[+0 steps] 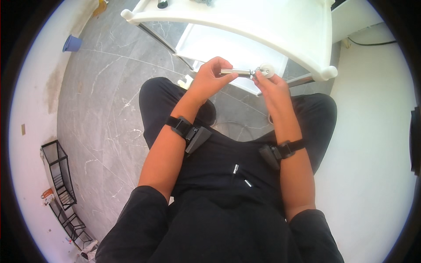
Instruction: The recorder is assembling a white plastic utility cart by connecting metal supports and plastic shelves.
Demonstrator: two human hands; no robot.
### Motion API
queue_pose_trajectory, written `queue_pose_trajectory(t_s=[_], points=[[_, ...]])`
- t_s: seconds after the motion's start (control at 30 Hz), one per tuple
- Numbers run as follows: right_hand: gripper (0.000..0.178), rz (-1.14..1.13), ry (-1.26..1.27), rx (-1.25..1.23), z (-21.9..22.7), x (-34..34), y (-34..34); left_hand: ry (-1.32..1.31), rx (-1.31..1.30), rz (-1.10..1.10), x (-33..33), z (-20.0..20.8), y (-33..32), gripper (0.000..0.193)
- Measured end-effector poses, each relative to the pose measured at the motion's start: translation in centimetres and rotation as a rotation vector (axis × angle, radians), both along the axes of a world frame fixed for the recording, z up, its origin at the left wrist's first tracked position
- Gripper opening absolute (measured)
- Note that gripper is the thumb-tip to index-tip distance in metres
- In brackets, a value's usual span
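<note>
"Black shirt (219,232) nearest. What's past it?"

"Two small metal pieces (236,169), lying on the lap of the dark trousers (322,116)."

"And the hands?"

"Left hand (211,75) pinches a silver tube (239,72), thumb against fingers. Right hand (274,83) pinches a white disc (266,69) just off the tube's right end. Both are held up before the white trolley's (263,35) near edge."

"Beyond?"

"Black cylinder (162,4) near the trolley's left edge."

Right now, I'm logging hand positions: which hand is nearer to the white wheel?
Right. The right hand holds the white wheel at its near side; the left hand is farther, to the wheel's left, with the silver tube in its grip.
</note>
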State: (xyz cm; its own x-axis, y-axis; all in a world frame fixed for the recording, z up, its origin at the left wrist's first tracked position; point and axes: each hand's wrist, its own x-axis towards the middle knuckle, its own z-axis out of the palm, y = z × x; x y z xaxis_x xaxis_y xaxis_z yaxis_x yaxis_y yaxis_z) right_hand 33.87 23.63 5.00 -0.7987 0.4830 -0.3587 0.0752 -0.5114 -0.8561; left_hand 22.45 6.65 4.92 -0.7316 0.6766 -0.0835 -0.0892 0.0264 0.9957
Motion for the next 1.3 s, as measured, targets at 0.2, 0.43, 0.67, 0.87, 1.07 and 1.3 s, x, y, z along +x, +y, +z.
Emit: queue_pose_trajectory(t_s=[0.2, 0.43, 0.67, 0.87, 1.07, 1.3], points=[[0.028, 0.006, 0.014, 0.003, 0.0, 0.0, -0.2, -0.197, -0.222, -0.047, -0.6, -0.5, -0.4, 0.021], [0.028, -0.008, 0.004, -0.004, 0.6, 0.1, -0.5, -0.071, -0.015, 0.022, -0.1, -0.4, 0.0, 0.021], [0.027, 0.008, 0.015, 0.004, 0.2, -0.1, -0.2, -0.086, -0.063, -0.052, -0.4, -0.1, -0.5, 0.020], [0.026, -0.020, 0.034, -0.058, 0.2, -0.2, -0.1, -0.030, -0.060, -0.014, 0.0, 0.0, -0.4, 0.020], [0.028, -0.005, 0.045, -0.034, 0.7, -0.2, -0.3, 0.041, -0.072, -0.036, -0.6, -0.3, -0.5, 0.019], [0.027, 0.016, -0.003, -0.020, 0.6, 0.2, -0.5, -0.324, -0.161, -0.004, -0.1, 0.5, -0.2, 0.021]])
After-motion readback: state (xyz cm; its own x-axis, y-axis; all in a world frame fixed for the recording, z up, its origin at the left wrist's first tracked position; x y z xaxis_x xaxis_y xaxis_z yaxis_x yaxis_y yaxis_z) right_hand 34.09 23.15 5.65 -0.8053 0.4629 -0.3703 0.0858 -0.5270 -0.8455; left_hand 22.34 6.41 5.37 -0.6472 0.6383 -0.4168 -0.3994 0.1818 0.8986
